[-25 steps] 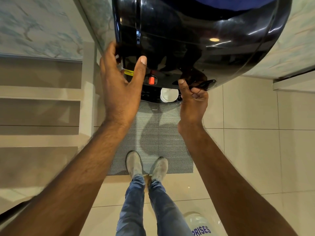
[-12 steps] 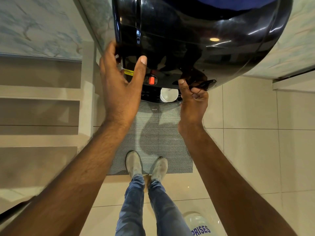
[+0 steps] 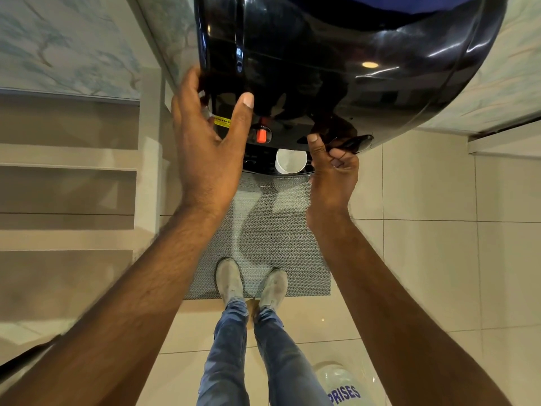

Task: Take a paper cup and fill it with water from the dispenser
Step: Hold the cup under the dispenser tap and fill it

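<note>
The glossy black water dispenser (image 3: pixel 351 54) fills the top of the head view. A white paper cup (image 3: pixel 290 165) stands upright on its dark drip tray (image 3: pixel 256 165), under the taps, with nobody holding it. My left hand (image 3: pixel 207 153) wraps the dispenser's left front corner, thumb pressed on the front next to a red tap (image 3: pixel 261 135). My right hand (image 3: pixel 333 177) is just right of the cup, fingers curled on a black tap lever (image 3: pixel 359 141), thumb up against the dispenser. Whether water is flowing cannot be made out.
A grey woven mat (image 3: pixel 263 230) lies below the dispenser, with my shoes (image 3: pixel 251 282) on its near edge. Steps (image 3: pixel 67 186) rise on the left. A clear water bottle (image 3: pixel 336 382) with blue lettering sits on the tiled floor at the lower right.
</note>
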The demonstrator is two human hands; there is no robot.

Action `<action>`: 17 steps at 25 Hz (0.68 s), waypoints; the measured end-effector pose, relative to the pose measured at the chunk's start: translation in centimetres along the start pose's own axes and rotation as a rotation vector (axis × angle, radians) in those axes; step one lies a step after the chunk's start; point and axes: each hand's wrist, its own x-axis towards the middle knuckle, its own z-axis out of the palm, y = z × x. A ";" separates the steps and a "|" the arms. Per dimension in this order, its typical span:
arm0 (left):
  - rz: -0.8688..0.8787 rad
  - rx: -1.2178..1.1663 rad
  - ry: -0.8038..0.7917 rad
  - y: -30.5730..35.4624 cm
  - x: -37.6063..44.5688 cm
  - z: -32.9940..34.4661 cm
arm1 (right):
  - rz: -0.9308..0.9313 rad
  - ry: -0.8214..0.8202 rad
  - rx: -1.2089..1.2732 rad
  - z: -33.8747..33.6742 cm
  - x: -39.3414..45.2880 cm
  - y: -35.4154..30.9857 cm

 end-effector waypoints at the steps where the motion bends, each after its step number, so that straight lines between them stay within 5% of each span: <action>1: -0.001 0.003 0.001 0.0 0.0 0.0 | 0.003 0.004 -0.005 0.0 0.1 0.1; 12: 0.004 -0.005 0.003 0.0 -0.1 0.1 | -0.015 -0.036 0.013 -0.8 -0.4 1.4; 17: -0.008 0.001 0.010 0.5 -0.4 0.0 | -0.088 -0.079 -0.242 -2.5 -0.4 5.9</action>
